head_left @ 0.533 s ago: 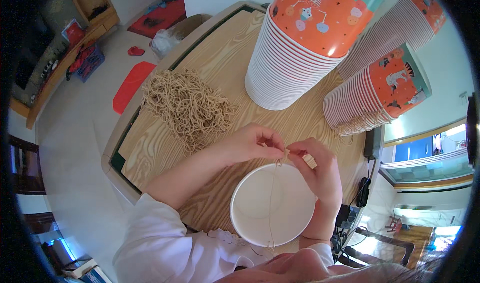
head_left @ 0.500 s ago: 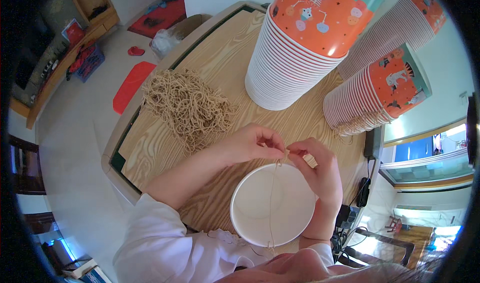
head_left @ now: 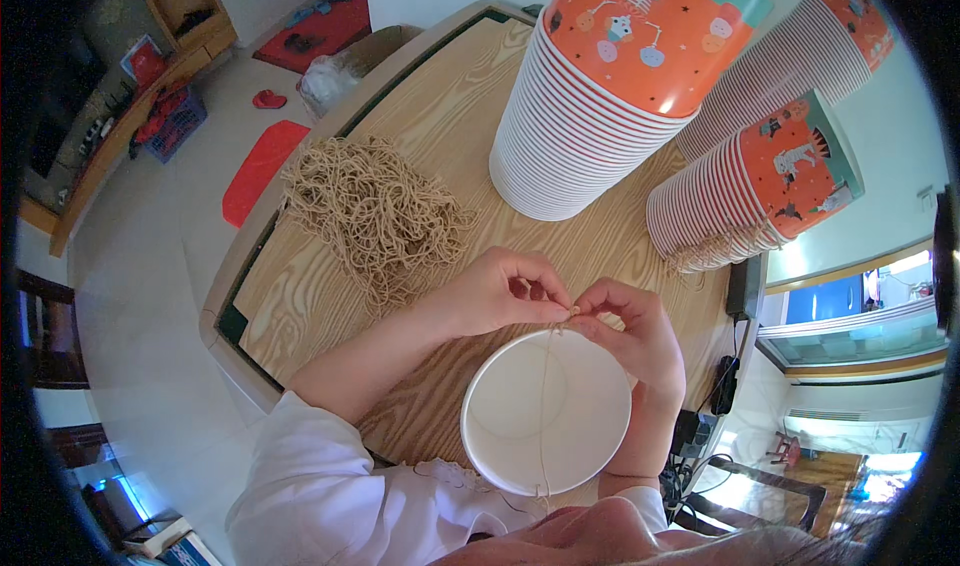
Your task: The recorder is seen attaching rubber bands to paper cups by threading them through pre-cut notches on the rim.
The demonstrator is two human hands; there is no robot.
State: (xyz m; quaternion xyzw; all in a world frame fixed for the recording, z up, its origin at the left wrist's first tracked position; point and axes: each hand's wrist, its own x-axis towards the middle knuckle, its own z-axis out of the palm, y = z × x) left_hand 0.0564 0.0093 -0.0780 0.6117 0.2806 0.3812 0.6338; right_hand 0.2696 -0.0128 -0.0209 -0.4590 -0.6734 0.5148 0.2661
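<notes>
A white paper bucket [head_left: 500,406] stands at the table's near edge, its open mouth toward me. A thin tan cord [head_left: 544,416] runs across that mouth from the near rim to the far rim. At the far rim my left hand [head_left: 520,291] pinches the cord between thumb and fingertips. My right hand [head_left: 632,331] pinches it too, the fingertips of both hands meeting there. The cord's end between the fingers is too small to make out.
A tangled heap of tan cord [head_left: 375,216] lies on the wooden table [head_left: 440,86] at left. Tall stacked orange-and-white buckets [head_left: 590,106] stand at the back; another stack [head_left: 710,201] at right has cords hanging on its rim. Black plugs and cables [head_left: 690,436] sit beyond the right edge.
My right hand's fingers have closed in and its thumb has come up against the left fingertips at the rim. The bucket has barely shifted.
</notes>
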